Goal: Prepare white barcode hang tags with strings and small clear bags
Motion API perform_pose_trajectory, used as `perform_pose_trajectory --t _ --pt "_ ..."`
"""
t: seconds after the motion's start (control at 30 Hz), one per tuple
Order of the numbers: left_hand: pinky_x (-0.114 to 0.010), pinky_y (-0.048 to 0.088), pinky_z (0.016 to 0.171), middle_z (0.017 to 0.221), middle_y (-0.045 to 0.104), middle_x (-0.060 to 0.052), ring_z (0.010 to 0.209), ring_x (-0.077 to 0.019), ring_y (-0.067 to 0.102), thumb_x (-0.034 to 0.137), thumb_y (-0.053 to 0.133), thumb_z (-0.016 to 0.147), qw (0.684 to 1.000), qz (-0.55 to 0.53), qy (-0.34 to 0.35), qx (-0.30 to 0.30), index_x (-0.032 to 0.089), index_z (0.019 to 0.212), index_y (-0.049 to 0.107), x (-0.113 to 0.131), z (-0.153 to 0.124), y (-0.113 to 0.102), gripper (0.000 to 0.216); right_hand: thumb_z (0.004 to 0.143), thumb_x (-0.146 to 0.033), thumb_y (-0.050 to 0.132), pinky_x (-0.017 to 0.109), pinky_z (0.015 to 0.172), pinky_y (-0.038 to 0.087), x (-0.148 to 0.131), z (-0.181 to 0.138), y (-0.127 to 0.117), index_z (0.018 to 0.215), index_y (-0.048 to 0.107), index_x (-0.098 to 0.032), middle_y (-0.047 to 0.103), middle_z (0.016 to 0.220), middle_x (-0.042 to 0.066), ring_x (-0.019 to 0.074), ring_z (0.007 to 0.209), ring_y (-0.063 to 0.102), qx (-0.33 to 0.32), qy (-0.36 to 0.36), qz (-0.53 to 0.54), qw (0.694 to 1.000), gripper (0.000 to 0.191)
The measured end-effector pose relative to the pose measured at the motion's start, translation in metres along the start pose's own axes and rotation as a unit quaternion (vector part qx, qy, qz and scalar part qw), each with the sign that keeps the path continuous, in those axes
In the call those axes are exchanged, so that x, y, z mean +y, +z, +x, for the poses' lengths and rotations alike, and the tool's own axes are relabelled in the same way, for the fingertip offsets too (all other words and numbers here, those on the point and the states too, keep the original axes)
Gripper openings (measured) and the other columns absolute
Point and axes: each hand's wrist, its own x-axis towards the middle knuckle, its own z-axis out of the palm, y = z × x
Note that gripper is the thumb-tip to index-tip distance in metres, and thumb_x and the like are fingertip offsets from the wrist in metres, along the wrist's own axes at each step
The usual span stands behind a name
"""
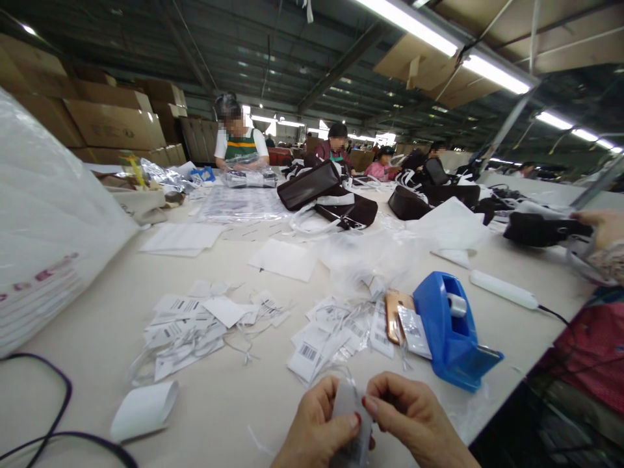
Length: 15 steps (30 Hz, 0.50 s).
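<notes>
Near the table's front edge, my left hand (324,419) is closed round a hang tag (347,400) in a clear sleeve, thumb flat across its face. My right hand (412,416) pinches at the tag's right edge with thumb and forefinger; whether it grips the sleeve or a string there is too small to tell. Just beyond my fingers lies a pile of white barcode tags (309,351) with strings. A second pile of tags (188,325) spreads to the left. Beside my right hand stands a blue tape dispenser (441,331).
A gold phone (396,315) lies against the dispenser. A curled paper roll (143,409) and black cable (53,432) are at left, below a large plastic bag (43,234). Dark bags (312,185) lie farther back. A co-worker's hand (607,227) reaches in at right; other people work behind.
</notes>
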Motion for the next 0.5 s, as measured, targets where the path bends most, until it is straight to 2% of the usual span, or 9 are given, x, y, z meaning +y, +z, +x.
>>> perform_pose_trajectory --t 0.07,0.23,0.5 --pt "-0.023 0.040 0.050 0.061 0.063 -0.002 0.053 -0.0133 0.059 0.041 0.079 0.053 1.000 -0.015 0.003 -0.001 0.014 0.076 0.050 -0.0009 0.0005 -0.0005 0.046 0.073 -0.038 0.061 0.023 0.049 0.036 0.0016 -0.0006 -0.0004 0.061 0.053 -0.016 0.050 0.052 -0.004 0.0115 0.049 0.051 0.005 -0.005 -0.002 1.000 0.026" --pt "-0.021 0.039 0.050 0.060 0.062 -0.004 0.053 -0.0109 0.056 0.044 0.077 0.055 0.999 0.023 -0.021 0.010 0.008 0.076 0.061 -0.0003 0.0000 -0.0009 0.045 0.071 -0.037 0.062 0.022 0.048 0.031 0.0021 -0.0026 -0.0023 0.059 0.055 -0.016 0.046 0.050 -0.005 0.0096 0.049 0.041 0.042 -0.007 -0.022 0.999 0.026" --pt "-0.019 0.036 0.045 0.052 0.058 -0.001 0.045 -0.0089 0.052 0.046 0.078 0.051 0.998 0.029 -0.012 0.062 0.009 0.067 0.063 -0.0011 0.0000 0.0036 0.043 0.074 -0.039 0.059 0.022 0.049 0.032 0.0073 -0.0025 -0.0009 0.060 0.055 -0.016 0.046 0.051 -0.005 0.0101 0.051 0.041 0.027 -0.013 -0.044 0.999 0.026"
